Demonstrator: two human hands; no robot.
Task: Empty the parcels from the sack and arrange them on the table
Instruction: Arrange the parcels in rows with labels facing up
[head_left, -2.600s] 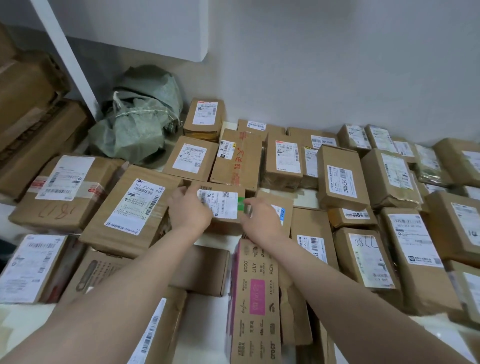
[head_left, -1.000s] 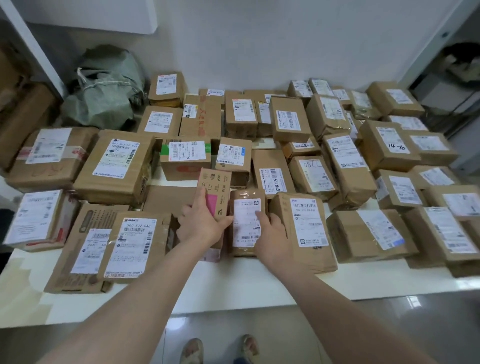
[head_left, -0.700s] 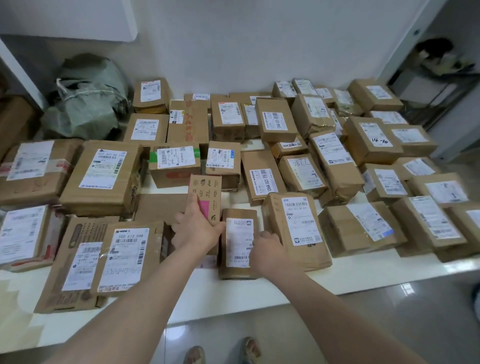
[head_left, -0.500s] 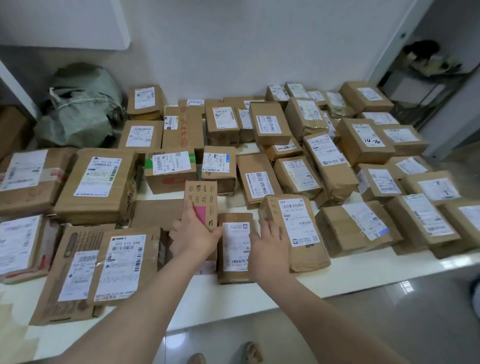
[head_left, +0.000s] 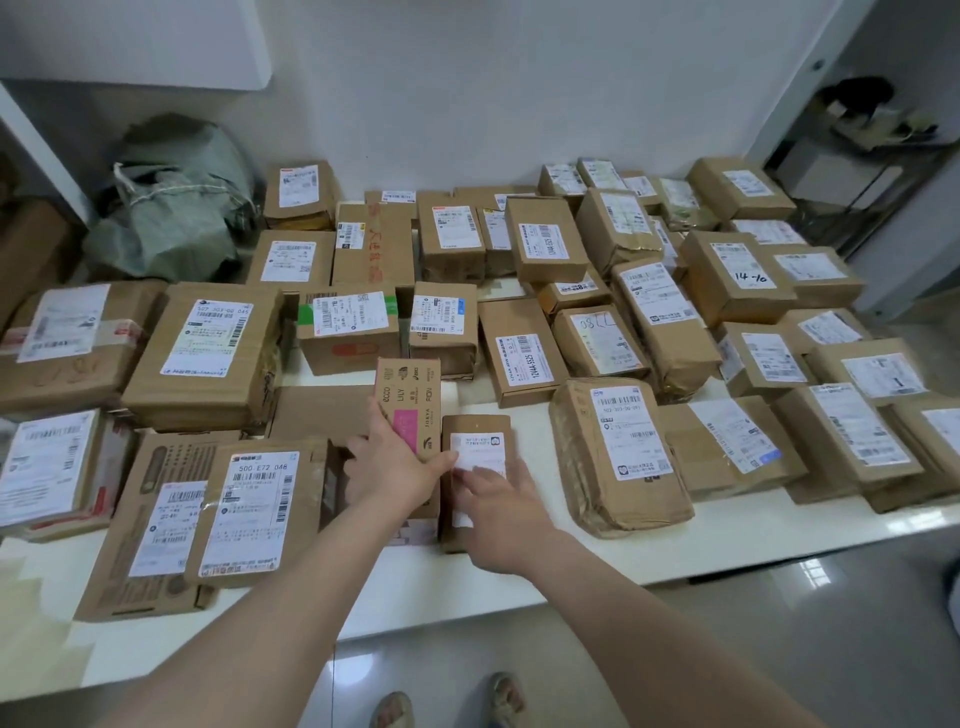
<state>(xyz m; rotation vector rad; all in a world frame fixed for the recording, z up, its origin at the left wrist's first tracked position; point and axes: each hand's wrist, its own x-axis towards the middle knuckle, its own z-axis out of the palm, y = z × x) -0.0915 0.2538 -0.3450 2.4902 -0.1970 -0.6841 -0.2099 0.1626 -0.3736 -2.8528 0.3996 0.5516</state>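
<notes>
- L hand (head_left: 395, 470): fingers (head_left: 358, 448) and thumb wrapped round the printed box (head_left: 408, 400), gripping its sides abt mid-length.
- R hand (head_left: 498, 514): its fingers lie fairly straight on the white label of the small parcel (head_left: 475, 434). They press down and are not curled round it.
- Both pkgs sit near the front edge of the counter (head_left: 545, 577), side by side & touching, printed box on the left.
- Long axes: both run front-to-back, from me twd the wall. The small parcel is label-up; the printed box has its pink patch up.
- Left of the printed box I see a plain flat box (head_left: 322, 410) just beside it, and the "500 E72 048" box (head_left: 254, 514) near my L wrist.
- Past the far ends, the green-taped box (head_left: 348, 332) and a blue-cornered label box (head_left: 444, 327) block the way fwd.
- To the right is a taped brown bundle (head_left: 618, 457), w/ a strip of bare counter between.
- The grey-green sack (head_left: 176, 208) is slumped at the back-left corner.
</notes>
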